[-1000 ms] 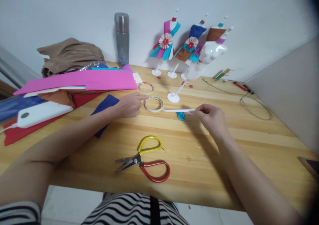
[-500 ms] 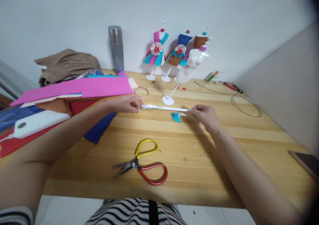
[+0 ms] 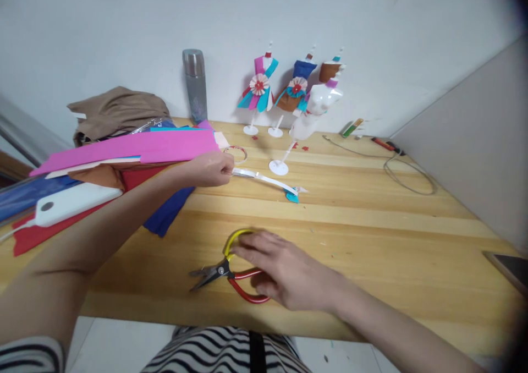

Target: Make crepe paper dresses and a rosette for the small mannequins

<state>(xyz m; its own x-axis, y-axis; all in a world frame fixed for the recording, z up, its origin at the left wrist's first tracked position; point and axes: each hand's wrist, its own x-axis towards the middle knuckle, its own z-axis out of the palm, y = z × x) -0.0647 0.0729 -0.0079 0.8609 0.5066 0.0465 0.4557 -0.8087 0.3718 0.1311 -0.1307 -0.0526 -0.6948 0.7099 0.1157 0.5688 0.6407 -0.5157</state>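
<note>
My left hand (image 3: pixel 211 169) is closed on a roll of white tape, which is mostly hidden by the fingers. A pulled-out strip of tape (image 3: pixel 268 180) runs right from it and its free end droops onto the wooden table (image 3: pixel 371 224) beside a small teal paper piece (image 3: pixel 292 197). My right hand (image 3: pixel 280 268) lies over the handles of the scissors (image 3: pixel 218 272), one yellow loop and one red. Its fingers are spread and touch the handles without a clear grip.
Sheets of pink, red, blue and brown paper (image 3: pixel 136 144) and a white device (image 3: pixel 74 202) are stacked at the left. Paper-dressed figures on white stands (image 3: pixel 289 92), a steel flask (image 3: pixel 195 84), a second tape ring (image 3: pixel 236 153), a cable (image 3: pixel 408 172) and a phone (image 3: pixel 509 268) lie around.
My right hand let go of the tape strip's end and came down to the scissors near the front edge. The strip's free end dropped to the table. My left hand still holds the roll.
</note>
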